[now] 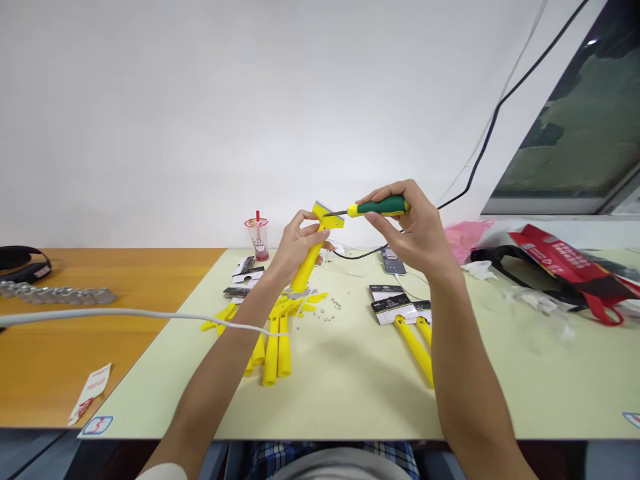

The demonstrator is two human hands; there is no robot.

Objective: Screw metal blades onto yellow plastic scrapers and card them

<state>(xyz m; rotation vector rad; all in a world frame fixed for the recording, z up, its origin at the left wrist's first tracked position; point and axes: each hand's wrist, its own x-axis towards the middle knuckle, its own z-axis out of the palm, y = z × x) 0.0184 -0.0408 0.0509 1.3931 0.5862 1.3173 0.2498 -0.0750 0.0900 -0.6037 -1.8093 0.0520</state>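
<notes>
My left hand [299, 245] is closed round a yellow scraper [307, 267], holding it tilted above the table with its wide head up. A metal blade edge shows along the top of that head. In my right hand [417, 230] is a screwdriver [383, 206] with a green and yellow handle. Its shaft points left, and the tip meets the scraper's head. Below my left hand lie several yellow scraper handles [271, 353] in a pile. Small metal screws or nuts [327, 313] are scattered beside them.
Packaged yellow scrapers [414, 347] with black cards lie by my right forearm. A phone [393, 261] is behind them. A drink cup [258, 239] stands near the wall. A red bag [570, 263] sits at right. A white cable [150, 313] crosses in front at left.
</notes>
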